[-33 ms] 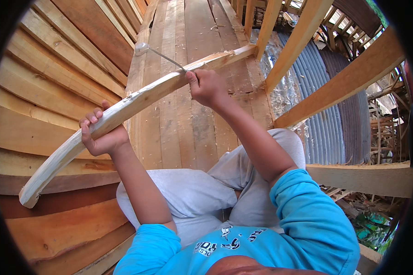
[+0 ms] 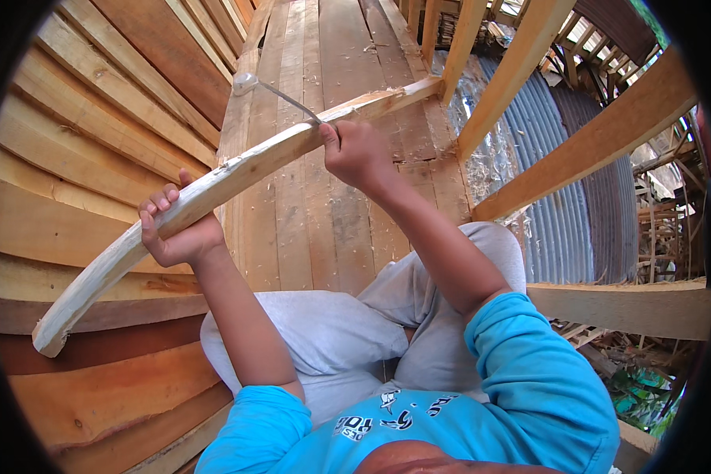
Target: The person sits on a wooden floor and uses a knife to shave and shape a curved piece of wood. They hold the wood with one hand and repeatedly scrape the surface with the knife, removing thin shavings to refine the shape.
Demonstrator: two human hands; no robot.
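Note:
A long, pale piece of wood, bowed in this view, slants from the lower left up to the railing at the upper right. My left hand is closed round its lower half, fingers over the far edge and palm beneath. Further up, my right hand is closed at the near edge of the wood, thumb pressed forward. From that fist a thin dark metal tool reaches across the wood, ending in a pale rounded knob. The part inside my right hand is hidden, and its exact kind cannot be made out.
Wood shavings lie scattered over the plank floor. Overlapping boards form a wall at the left. Wooden railing posts stand at the right, with corrugated metal sheets beyond them. My crossed legs are below the wood.
My right hand and the metal tool have shifted very slightly along the wood toward the left. My left hand has moved a touch up and right, still gripping the wood.

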